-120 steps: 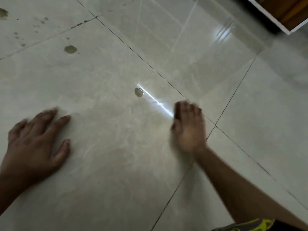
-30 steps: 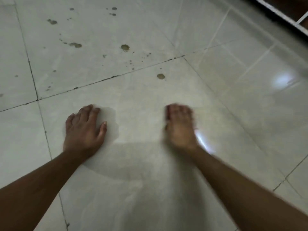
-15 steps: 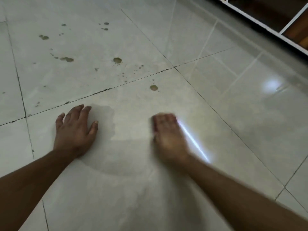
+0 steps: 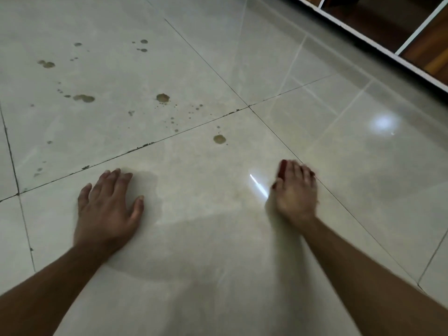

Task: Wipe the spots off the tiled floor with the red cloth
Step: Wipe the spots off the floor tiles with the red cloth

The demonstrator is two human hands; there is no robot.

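Right hand (image 4: 294,191) presses flat in a grip over the red cloth (image 4: 282,169), only red slivers peeking past blurred fingers. Left hand (image 4: 106,209) braces just left, fingers spread wide, holding nothing. The cloth has swung right from half a second ago, so the tile around it looks clean. Beyond it, the nearest spot (image 4: 219,139) and farther splatter (image 4: 83,98) wait untouched.

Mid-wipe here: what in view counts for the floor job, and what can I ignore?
For the job: red cloth under the right hand; brown spots ahead; tiled floor; left hand flat on the tile.

Ignore: white-framed wooden shelving at top right; light glare on the tile.
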